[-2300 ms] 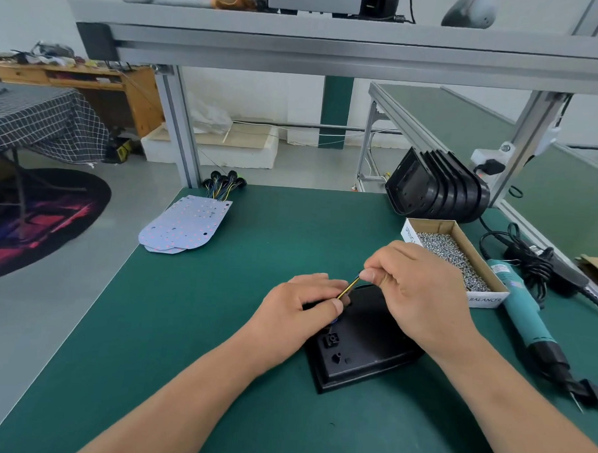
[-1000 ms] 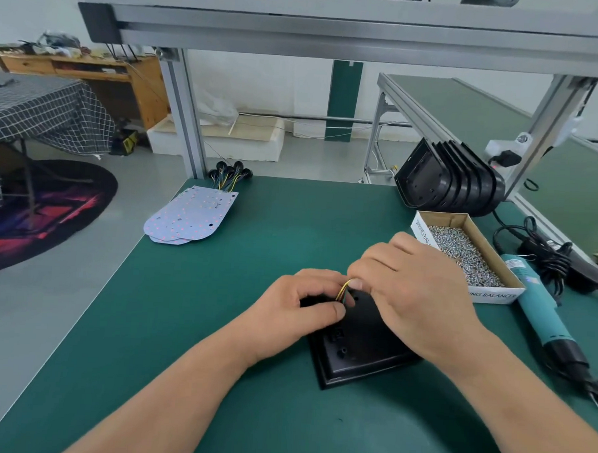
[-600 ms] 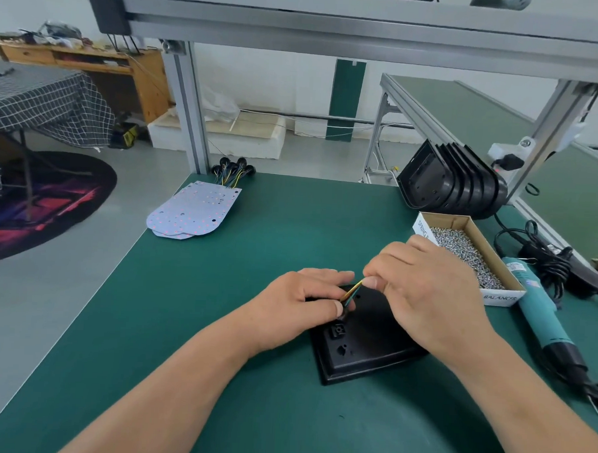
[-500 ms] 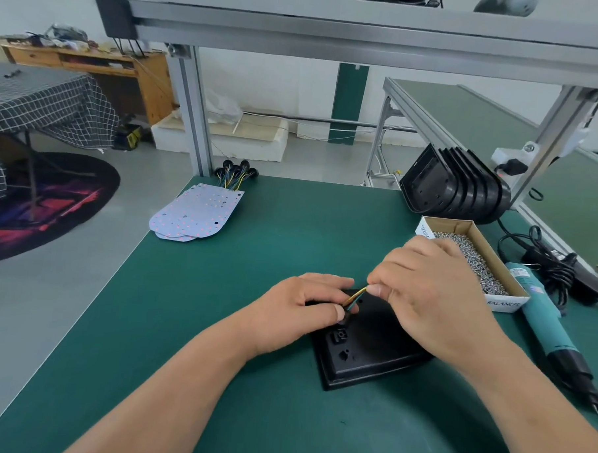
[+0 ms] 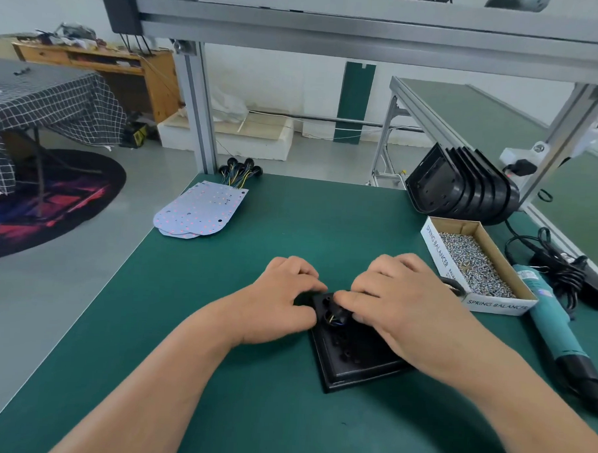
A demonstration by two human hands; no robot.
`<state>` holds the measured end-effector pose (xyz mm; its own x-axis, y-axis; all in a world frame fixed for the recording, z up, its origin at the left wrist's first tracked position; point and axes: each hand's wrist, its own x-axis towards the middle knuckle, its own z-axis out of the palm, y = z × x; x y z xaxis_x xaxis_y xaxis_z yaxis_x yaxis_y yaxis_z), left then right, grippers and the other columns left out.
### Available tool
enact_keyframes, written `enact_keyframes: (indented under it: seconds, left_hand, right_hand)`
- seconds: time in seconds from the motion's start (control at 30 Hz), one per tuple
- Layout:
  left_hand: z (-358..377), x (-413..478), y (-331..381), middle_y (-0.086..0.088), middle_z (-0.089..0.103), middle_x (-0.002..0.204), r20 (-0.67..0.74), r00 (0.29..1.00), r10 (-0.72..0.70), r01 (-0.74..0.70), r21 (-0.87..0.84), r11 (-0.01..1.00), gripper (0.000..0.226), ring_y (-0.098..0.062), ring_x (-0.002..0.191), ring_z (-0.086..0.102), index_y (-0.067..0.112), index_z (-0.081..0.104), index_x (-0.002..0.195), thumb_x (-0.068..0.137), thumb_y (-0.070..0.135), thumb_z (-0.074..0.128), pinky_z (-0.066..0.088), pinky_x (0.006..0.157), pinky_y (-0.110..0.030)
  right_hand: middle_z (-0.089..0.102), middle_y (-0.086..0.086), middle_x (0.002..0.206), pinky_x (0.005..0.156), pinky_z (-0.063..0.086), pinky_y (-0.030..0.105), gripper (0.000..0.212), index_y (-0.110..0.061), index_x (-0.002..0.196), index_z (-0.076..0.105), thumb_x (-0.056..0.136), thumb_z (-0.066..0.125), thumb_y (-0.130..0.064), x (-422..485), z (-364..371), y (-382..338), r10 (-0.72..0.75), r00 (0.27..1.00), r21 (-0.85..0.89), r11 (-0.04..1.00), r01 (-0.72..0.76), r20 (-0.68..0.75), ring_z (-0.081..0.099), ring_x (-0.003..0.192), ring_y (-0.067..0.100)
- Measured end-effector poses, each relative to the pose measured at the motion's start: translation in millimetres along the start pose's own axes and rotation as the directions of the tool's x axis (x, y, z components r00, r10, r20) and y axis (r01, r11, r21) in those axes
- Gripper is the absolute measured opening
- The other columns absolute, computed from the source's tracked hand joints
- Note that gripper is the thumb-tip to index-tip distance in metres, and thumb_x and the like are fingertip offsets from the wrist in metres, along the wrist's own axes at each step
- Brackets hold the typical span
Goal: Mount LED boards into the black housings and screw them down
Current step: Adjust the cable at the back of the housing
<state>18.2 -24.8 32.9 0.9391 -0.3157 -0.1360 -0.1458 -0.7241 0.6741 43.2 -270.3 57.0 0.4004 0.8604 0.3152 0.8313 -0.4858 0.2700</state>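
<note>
A black housing [image 5: 353, 355] lies back side up on the green table [image 5: 218, 325], in front of me. My left hand [image 5: 280, 304] grips its far left corner with curled fingers. My right hand [image 5: 400, 309] curls over its far edge, and the thumb presses beside a black cable grommet [image 5: 334, 317] seated in the housing's back. Short yellow and blue wire ends show in the grommet. A stack of white LED boards [image 5: 202, 212] with wired black grommets [image 5: 240, 170] lies at the far left of the table.
Several empty black housings [image 5: 464, 185] stand nested at the far right. A cardboard box of screws [image 5: 477, 265] sits right of my right hand. Beside it lie a teal electric screwdriver [image 5: 553, 323] and its coiled black cable [image 5: 563, 268]. An aluminium frame post [image 5: 196, 109] rises at the back left.
The yellow wire my right hand pinched and held above the housing is now down in the grommet hole. Both hands have dropped onto the housing's far end.
</note>
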Motion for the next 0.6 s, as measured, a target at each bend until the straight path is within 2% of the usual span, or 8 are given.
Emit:
enact_keyframes:
  seconds: [0.1, 0.2, 0.27, 0.37, 0.43, 0.5, 0.6]
  left_hand:
    - [1.2, 1.2, -4.2, 0.015, 0.045, 0.134, -0.003, 1.0, 0.007, -0.007, -0.05, 0.999, 0.05, -0.004, 0.137, 0.024, 0.034, 0.07, 0.129, 0.082, 0.034, 0.053, 0.022, 0.112, -0.02]
    - [2.4, 3.1, -8.2, 0.017, 0.045, 0.133, -0.019, 0.999, 0.036, -0.037, -0.041, 0.998, 0.038, -0.005, 0.138, 0.025, 0.038, 0.07, 0.13, 0.097, 0.021, 0.063, 0.023, 0.118, -0.027]
    - [2.4, 3.9, -9.3, 0.018, 0.045, 0.133, -0.024, 0.999, 0.042, -0.043, -0.033, 0.999, 0.038, -0.006, 0.139, 0.025, 0.039, 0.07, 0.131, 0.1, 0.019, 0.062, 0.022, 0.122, -0.032]
    - [2.8, 4.7, -8.5, 0.019, 0.047, 0.133, -0.024, 0.999, 0.046, -0.046, -0.016, 0.999, 0.038, -0.008, 0.139, 0.026, 0.038, 0.07, 0.132, 0.101, 0.019, 0.061, 0.021, 0.125, -0.039]
    - [3.9, 4.6, -8.9, 0.018, 0.047, 0.134, -0.032, 0.998, 0.051, -0.051, 0.009, 0.999, 0.038, -0.01, 0.139, 0.026, 0.037, 0.069, 0.133, 0.101, 0.018, 0.06, 0.021, 0.125, -0.042]
    - [5.1, 5.1, -9.2, 0.018, 0.047, 0.134, -0.037, 0.998, 0.054, -0.053, 0.021, 0.998, 0.039, -0.01, 0.138, 0.027, 0.038, 0.068, 0.133, 0.102, 0.018, 0.058, 0.021, 0.125, -0.043]
    - [5.7, 4.9, -7.8, 0.02, 0.047, 0.132, -0.032, 0.998, 0.057, -0.056, 0.023, 0.998, 0.039, -0.008, 0.137, 0.026, 0.042, 0.066, 0.135, 0.103, 0.022, 0.057, 0.019, 0.125, -0.042]
  right_hand:
    - [0.061, -0.014, 0.089, 0.07, 0.047, 0.039, 0.021, -0.034, 0.117, 0.071, 0.101, 0.059, -0.04, -1.5, -5.5, 3.6, 0.033, 0.997, 0.108, 0.993, -0.04, 0.069, 0.053, 0.084, 0.02]
    - [0.059, -0.014, 0.082, 0.067, 0.047, 0.039, 0.029, -0.037, 0.114, 0.072, 0.102, 0.05, -0.052, -2.4, -6.8, 3.9, 0.075, 0.991, 0.145, 0.985, -0.09, 0.108, 0.052, 0.079, 0.018]
    - [0.058, -0.014, 0.082, 0.073, 0.047, 0.039, 0.03, -0.037, 0.113, 0.072, 0.103, 0.048, -0.053, -2.8, -6.0, 3.0, 0.087, 0.99, 0.128, 0.987, -0.101, 0.113, 0.053, 0.08, 0.018]
    - [0.063, -0.02, 0.101, 0.094, 0.044, 0.041, 0.027, -0.036, 0.116, 0.068, 0.105, 0.049, -0.051, -2.4, -6.8, 2.1, 0.049, 0.994, 0.097, 0.994, -0.059, 0.097, 0.057, 0.1, 0.015]
    - [0.064, -0.019, 0.105, 0.097, 0.044, 0.042, 0.026, -0.031, 0.119, 0.067, 0.106, 0.051, -0.046, -1.5, -5.0, -1.0, 0.013, 0.998, 0.05, 0.999, -0.017, 0.068, 0.057, 0.104, 0.017]
    - [0.063, -0.011, 0.092, 0.086, 0.047, 0.042, 0.026, -0.025, 0.114, 0.069, 0.106, 0.05, -0.041, -0.3, -1.6, -5.9, 0.024, 0.999, 0.019, 1.0, -0.024, 0.034, 0.057, 0.091, 0.022]
    - [0.054, -0.005, 0.073, 0.07, 0.043, 0.042, 0.022, -0.02, 0.089, 0.07, 0.099, 0.054, -0.031, 6.5, 0.1, -13.2, 0.127, 0.99, 0.018, 0.992, -0.126, -0.055, 0.05, 0.074, 0.025]
